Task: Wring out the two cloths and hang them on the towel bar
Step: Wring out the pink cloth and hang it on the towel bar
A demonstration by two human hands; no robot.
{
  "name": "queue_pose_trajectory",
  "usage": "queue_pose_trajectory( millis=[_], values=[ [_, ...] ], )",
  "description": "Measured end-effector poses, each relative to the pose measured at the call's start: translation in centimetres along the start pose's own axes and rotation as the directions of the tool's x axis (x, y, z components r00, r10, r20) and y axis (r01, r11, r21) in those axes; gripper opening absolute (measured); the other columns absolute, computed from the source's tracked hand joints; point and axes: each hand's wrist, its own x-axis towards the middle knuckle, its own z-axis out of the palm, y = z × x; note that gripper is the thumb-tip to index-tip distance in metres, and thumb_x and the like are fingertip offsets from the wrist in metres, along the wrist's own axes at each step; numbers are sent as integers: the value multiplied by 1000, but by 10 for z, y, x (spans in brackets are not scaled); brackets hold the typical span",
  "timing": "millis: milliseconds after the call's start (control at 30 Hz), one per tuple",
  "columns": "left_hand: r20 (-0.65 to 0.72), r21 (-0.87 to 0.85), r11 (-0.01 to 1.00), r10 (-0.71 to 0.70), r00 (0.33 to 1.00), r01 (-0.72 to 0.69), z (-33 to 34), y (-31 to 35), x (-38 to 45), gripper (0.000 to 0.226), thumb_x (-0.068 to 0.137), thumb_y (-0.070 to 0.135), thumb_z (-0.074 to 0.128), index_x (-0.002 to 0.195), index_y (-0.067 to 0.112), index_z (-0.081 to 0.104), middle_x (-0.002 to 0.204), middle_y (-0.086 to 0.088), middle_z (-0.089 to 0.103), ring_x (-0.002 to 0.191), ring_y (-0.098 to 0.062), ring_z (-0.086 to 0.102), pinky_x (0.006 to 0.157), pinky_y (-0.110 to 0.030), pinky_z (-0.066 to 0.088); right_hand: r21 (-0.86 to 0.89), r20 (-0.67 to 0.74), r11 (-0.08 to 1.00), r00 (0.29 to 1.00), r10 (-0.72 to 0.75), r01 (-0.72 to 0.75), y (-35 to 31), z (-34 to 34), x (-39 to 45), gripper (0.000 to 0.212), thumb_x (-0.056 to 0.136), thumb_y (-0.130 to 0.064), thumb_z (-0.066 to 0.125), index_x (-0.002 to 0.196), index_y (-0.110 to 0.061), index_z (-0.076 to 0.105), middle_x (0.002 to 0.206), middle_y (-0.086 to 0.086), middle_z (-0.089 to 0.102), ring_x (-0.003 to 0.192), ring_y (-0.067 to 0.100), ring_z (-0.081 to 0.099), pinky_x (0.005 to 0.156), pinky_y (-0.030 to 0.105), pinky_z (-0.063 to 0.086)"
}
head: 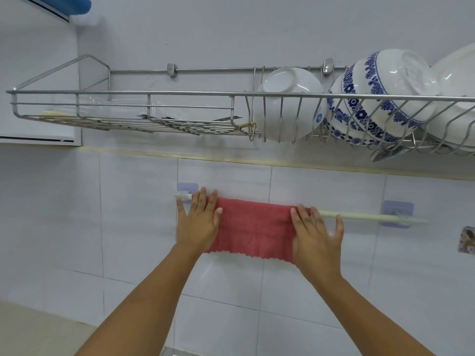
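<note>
A red cloth [254, 227] hangs draped over the pale towel bar [359, 216] on the tiled wall, covering the bar's left half. My left hand [199, 222] lies flat on the cloth's left edge, fingers spread and pointing up. At the cloth's right edge my right hand [317, 240] also rests flat with fingers apart. Neither hand grips the fabric. The bar is held by two lilac wall mounts, one at each end. No second cloth is in view.
A wire dish rack [128, 93] hangs on the wall above the bar, with white and blue-patterned bowls [370, 98] stacked on its right side. A small patterned holder [466, 240] is fixed to the wall at the far right.
</note>
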Motion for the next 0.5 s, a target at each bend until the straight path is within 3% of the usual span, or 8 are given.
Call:
queue_pose_trajectory(
  millis=[133,333,500],
  values=[
    [-19,-75,997,9,1000,-11,-4,20,-8,78,84,50,-13,152,15,3,161,-11,4,149,-25,-1,118,-47,-7,19,3,999,1000,30,-30,-5,-9,9,53,89,-27,29,135,-14,53,140,2,54,135,21,44,112,63,7],
    [-5,-146,987,-62,998,60,0,30,-16,60,101,40,17,152,9,8,161,-12,9,149,-24,1,121,-43,2,31,91,998,994,55,-58,-19,-10,17,62,93,-42,15,141,-17,44,145,-3,49,138,13,38,112,58,-9],
    [20,-167,985,-36,999,39,-12,18,-10,59,101,41,19,152,12,11,161,-9,10,149,-21,3,121,-41,1,30,54,998,997,61,-63,-22,-15,23,50,95,-40,27,131,-17,54,131,-3,61,128,14,50,111,56,5]
  ],
)
